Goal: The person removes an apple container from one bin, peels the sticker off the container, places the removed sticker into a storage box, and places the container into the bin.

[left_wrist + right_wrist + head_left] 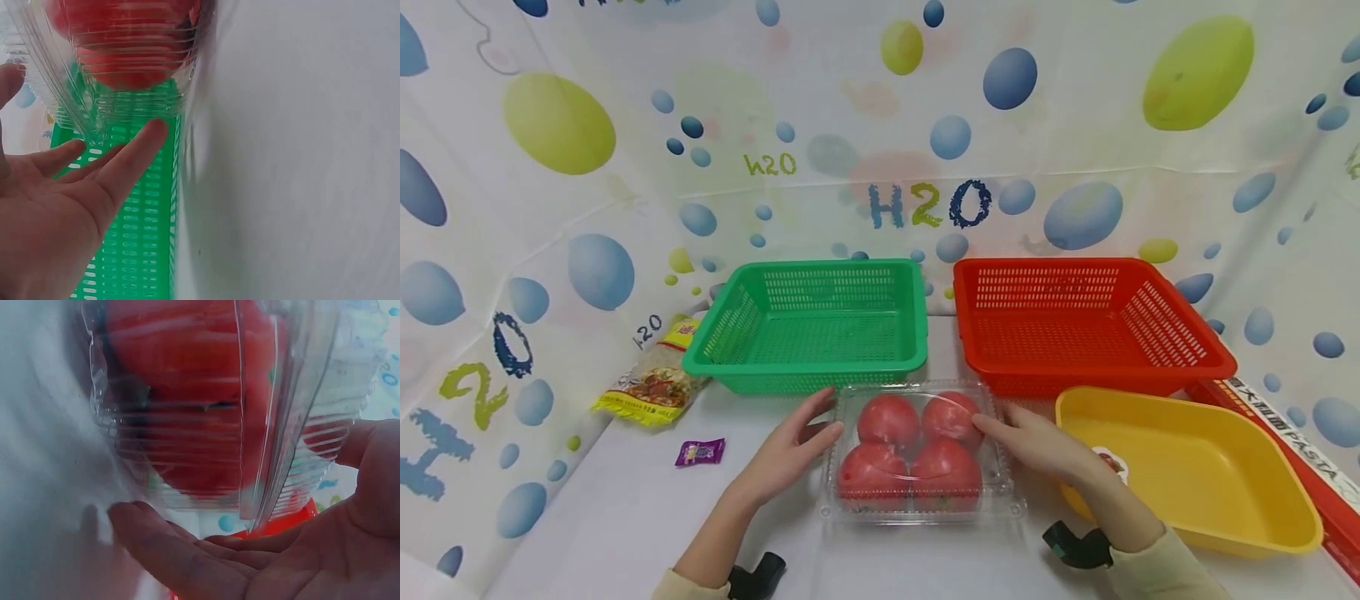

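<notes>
Flanking a clear plastic clamshell box (921, 454) of four red tomatoes (910, 450), both hands lie with fingers straight and spread in the head view: the left hand (790, 454) just beside the box's left side, the right hand (1037, 446) at its right side with fingertips touching the lid. The box sits near the front edge of the white table (625, 517), just in front of a green basket (808, 325) and a red basket (1090, 321). A yellow tray (1195, 471) lies toward the right edge, a noodle packet (655, 383) and a small purple sachet (700, 452) toward the left edge.

From the left wrist, the open palm and straight fingers (134, 159) reach the ribbed box wall (131, 94), with green mesh behind.

From the right wrist, relaxed fingers (169, 544) lie under the box's ribbed corner (262, 425); whether they touch it I cannot tell.
</notes>
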A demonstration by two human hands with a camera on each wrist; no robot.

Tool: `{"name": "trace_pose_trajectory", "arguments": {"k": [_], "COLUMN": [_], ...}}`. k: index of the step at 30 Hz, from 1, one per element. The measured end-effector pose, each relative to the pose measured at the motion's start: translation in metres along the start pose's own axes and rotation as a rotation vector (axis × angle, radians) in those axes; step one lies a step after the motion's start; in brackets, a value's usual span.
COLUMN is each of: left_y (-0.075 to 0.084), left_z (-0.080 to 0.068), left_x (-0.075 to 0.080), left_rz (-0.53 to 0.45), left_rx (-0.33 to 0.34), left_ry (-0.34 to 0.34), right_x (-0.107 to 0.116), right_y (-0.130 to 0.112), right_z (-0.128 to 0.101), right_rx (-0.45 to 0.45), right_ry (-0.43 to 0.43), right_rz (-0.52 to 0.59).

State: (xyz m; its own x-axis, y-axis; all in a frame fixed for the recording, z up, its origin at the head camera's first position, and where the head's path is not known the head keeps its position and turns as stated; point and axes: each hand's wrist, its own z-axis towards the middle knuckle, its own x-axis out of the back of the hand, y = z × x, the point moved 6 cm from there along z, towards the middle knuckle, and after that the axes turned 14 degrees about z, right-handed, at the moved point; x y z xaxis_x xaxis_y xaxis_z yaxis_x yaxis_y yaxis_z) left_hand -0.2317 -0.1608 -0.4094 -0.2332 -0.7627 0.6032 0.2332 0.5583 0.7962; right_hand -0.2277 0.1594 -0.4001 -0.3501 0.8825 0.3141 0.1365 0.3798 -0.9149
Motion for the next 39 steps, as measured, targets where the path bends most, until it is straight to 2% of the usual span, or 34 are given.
{"name": "trace_pose_trajectory", "arguments": {"k": [3, 6, 11, 14, 24, 30, 36, 39], "left_y": [-0.005, -0.011, -0.019, -0.02, -0.015, -0.01, 0.002, 0.009], "left_z": [0.0, -0.002, -0.005, -0.005, -0.007, -0.007, -0.008, -0.008], "left_x": [-0.002, -0.005, -0.011, -0.012, -0.007, 0.003, 0.017, 0.022], "left_rz": [-0.071, -0.169, -0.339, -0.395, -0.368, -0.331, -0.284, -0.262], "left_rx": [0.034, 0.059, 0.034, 0.017, -0.007, -0.012, -0.048, -0.057], "left_ry": [-0.036, -0.102, -0.234, -0.268, -0.265, -0.274, -0.271, -0.262], "right_x": [-0.004, -0.007, -0.012, -0.014, -0.015, -0.018, -0.019, -0.017], "right_y": [0.001, 0.002, 0.007, 0.008, 0.011, 0.004, -0.007, -0.013], "right_z": [0.0, -0.001, -0.002, -0.003, -0.006, -0.013, -0.02, -0.023], "right_rx": [-0.022, -0.046, -0.094, -0.114, -0.121, -0.139, -0.091, -0.071], "right_ry": [-0.031, -0.059, -0.11, -0.122, -0.149, -0.185, -0.231, -0.215], "right_rz": [0.047, 0.115, 0.276, 0.334, 0.395, 0.454, 0.483, 0.491]}}
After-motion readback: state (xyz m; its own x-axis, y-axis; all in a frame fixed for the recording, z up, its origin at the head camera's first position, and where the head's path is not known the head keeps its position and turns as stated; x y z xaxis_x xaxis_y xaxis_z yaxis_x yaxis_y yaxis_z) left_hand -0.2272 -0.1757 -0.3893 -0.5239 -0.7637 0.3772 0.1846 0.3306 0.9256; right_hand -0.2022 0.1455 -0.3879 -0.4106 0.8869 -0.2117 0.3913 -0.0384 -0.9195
